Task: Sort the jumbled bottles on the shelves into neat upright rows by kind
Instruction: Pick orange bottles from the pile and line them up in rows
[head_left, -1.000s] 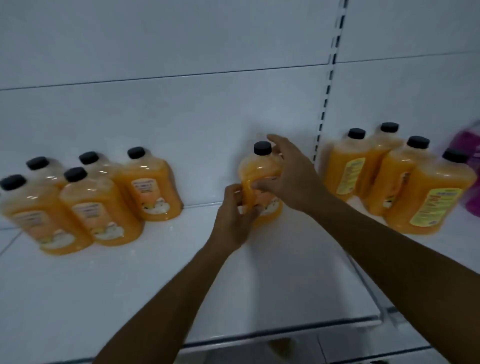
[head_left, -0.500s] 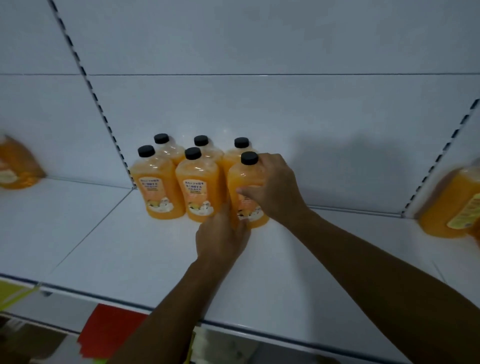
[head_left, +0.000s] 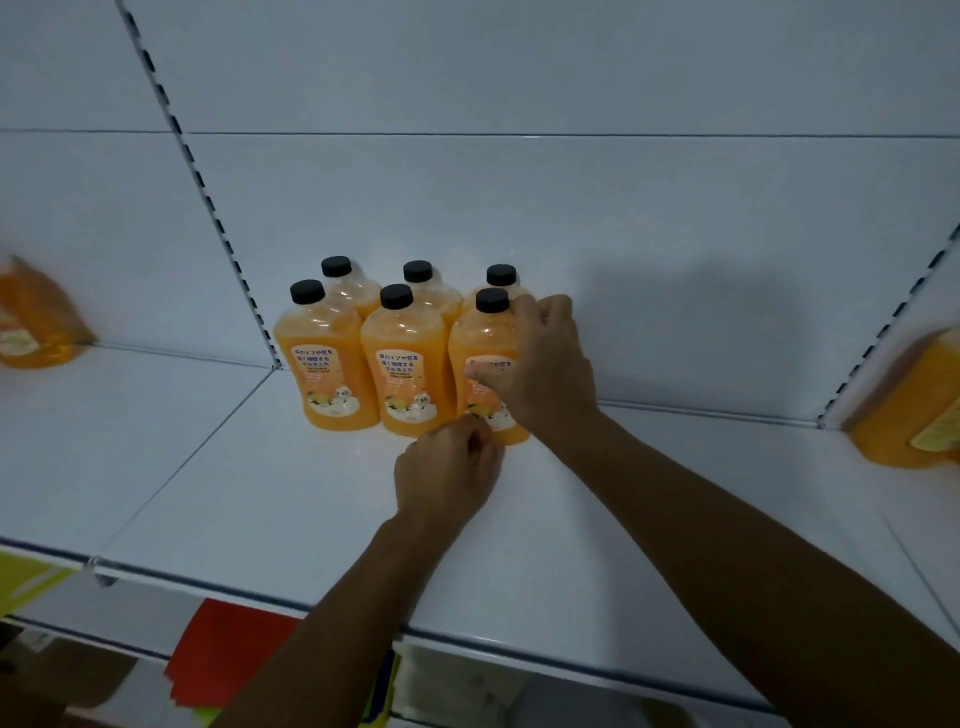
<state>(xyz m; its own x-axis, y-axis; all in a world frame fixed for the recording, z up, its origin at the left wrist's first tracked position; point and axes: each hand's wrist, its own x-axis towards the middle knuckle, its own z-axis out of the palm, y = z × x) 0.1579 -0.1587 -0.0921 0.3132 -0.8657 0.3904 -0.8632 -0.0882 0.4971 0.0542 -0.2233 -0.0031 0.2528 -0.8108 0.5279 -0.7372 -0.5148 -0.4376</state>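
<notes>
Six orange bottles with black caps stand upright in two rows of three on the white shelf (head_left: 291, 499). The front right bottle (head_left: 480, 340) is the one I handle. My right hand (head_left: 545, 374) grips its right side and label, with the fingers wrapped round the body. Lower down, my left hand (head_left: 447, 473) has curled fingers pinching at the bottle's base. The front left bottle (head_left: 324, 364) and front middle bottle (head_left: 408, 364) stand close beside it, labels facing me. Behind them, the back row (head_left: 418, 291) shows mostly caps and shoulders.
A blurred orange bottle (head_left: 31, 322) stands on the neighbouring shelf bay at far left, and another orange bottle (head_left: 914, 410) at far right. Slotted uprights (head_left: 208, 192) divide the bays. Bare shelf stretches right of the group. Red and yellow cards (head_left: 228, 654) show below the shelf edge.
The bottle was carried left from an open stretch of shelf to the group of five and now stands at the front right. My left hand has slid down to its base.
</notes>
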